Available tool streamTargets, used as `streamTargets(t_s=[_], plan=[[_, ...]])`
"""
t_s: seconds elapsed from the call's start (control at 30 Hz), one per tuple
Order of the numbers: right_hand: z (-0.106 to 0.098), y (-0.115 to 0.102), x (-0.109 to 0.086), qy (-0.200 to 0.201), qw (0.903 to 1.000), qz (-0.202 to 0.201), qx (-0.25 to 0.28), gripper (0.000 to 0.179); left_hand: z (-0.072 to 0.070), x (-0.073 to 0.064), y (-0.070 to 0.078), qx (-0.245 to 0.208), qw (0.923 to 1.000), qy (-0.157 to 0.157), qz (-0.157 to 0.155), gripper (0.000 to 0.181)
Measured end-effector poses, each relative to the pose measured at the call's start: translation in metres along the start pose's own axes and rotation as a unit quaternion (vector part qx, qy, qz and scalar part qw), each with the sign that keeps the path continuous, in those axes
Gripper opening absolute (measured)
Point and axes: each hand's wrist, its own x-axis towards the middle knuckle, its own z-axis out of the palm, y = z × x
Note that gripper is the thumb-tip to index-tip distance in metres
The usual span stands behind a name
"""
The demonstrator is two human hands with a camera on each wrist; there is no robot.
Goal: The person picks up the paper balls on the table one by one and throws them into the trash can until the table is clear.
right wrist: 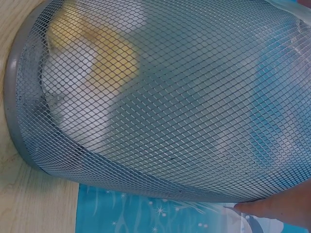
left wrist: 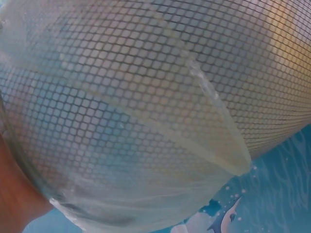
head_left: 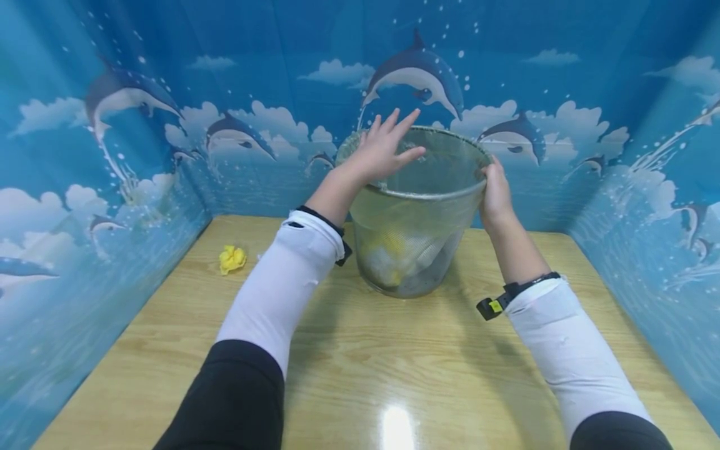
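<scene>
A metal mesh wastebasket [head_left: 413, 250] stands on the table, lined with a translucent plastic bag [left wrist: 146, 194] that folds over the rim. Yellow and white crumpled pieces [right wrist: 114, 58] show through the mesh near the bottom. My right hand [head_left: 496, 190] grips the rim on the right side, its thumb visible beside the mesh in the right wrist view. Over the left part of the rim, my left hand [head_left: 385, 150] has its fingers spread and straight, close to the basket's opening. The left wrist view shows only a bit of that hand beside the rim.
A yellow crumpled paper ball [head_left: 232, 259] lies on the wooden table [head_left: 360, 362] left of the basket. Blue dolphin-print curtains [head_left: 270, 75] enclose the table at the back and both sides, close behind the basket.
</scene>
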Motion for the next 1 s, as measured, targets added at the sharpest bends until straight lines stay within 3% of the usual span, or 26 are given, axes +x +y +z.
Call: streamTargets(t_s=[0.5,1.0], plan=[[0.000,0.000,0.000,0.003,1.0000,0.006,-0.003,0.066,-0.003,-0.012,-0.020,-0.016,0.9994,0.017,-0.026,0.073],[-0.001,-0.001,-0.001,-0.004,0.9999,0.004,-0.014,0.066,-0.004,-0.030,-0.049,-0.047,0.9951,0.077,-0.040,0.071]])
